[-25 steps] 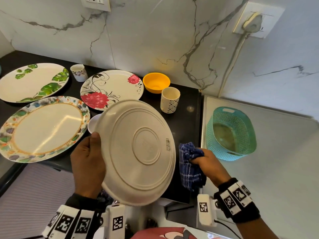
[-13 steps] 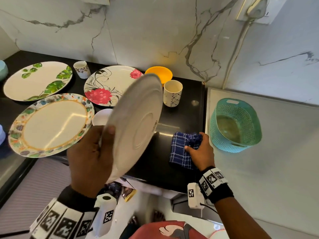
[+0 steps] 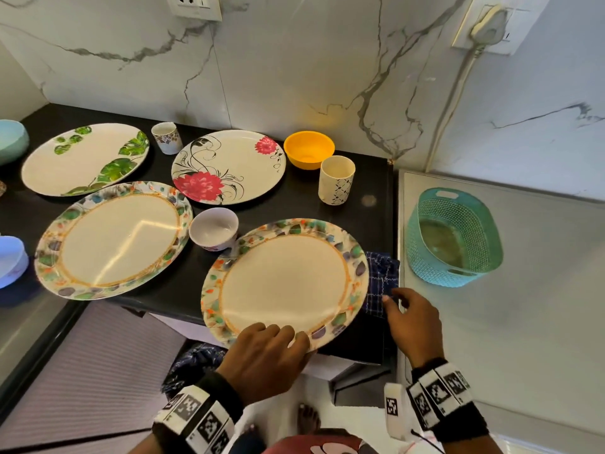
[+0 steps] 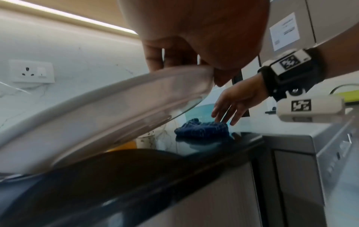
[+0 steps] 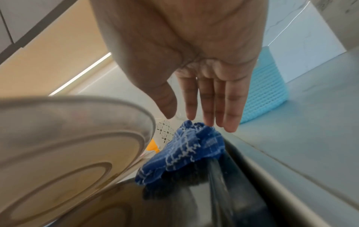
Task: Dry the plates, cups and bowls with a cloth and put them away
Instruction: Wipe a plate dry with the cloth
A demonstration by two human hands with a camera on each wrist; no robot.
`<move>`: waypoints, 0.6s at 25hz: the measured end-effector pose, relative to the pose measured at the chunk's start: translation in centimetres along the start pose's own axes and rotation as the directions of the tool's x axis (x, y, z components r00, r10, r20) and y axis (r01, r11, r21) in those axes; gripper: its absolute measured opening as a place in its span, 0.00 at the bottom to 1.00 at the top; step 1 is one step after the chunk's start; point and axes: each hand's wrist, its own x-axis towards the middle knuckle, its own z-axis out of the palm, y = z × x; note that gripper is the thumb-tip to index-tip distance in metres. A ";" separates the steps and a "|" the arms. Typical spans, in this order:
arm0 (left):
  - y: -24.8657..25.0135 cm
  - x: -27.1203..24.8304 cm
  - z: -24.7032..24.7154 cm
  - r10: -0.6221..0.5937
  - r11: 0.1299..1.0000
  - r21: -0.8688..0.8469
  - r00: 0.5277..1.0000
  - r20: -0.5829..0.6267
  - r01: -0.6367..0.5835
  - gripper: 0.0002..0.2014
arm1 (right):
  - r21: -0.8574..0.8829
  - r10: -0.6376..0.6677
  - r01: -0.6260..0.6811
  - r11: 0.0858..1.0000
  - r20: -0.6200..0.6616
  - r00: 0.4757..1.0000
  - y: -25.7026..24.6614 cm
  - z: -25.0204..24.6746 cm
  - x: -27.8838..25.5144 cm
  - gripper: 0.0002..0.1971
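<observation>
Nearest, left grip (image 3: 265, 358): fingers curled over the near rim of the leaf-bordered plate (image 3: 284, 276), thumb under; plate tilted, its near edge off the surface (image 3: 327, 208).
Right grip (image 3: 413, 317): fingers straight and relaxed, tips just at the cloth (image 3: 381, 280), holding nothing.
Cloth: blue checked, bunched on the surface edge, part hidden under the plate's right rim.
Plate handling: likely stiff, light, glossy and slippery; best held at the rim with thumb underneath.
Cloth handling: soft, limp; gather a fold.
Farther: bowl (image 3: 214, 228), patterned cup (image 3: 336, 180), yellow bowl (image 3: 308, 149) stand apart.
</observation>
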 end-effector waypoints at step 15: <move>-5.0 -5.4 4.0 0.162 0.961 -0.252 0.974 0.159 -0.119 0.15 | -0.076 -0.247 0.246 0.966 -0.008 0.969 -9.0 4.9 -10.8 0.06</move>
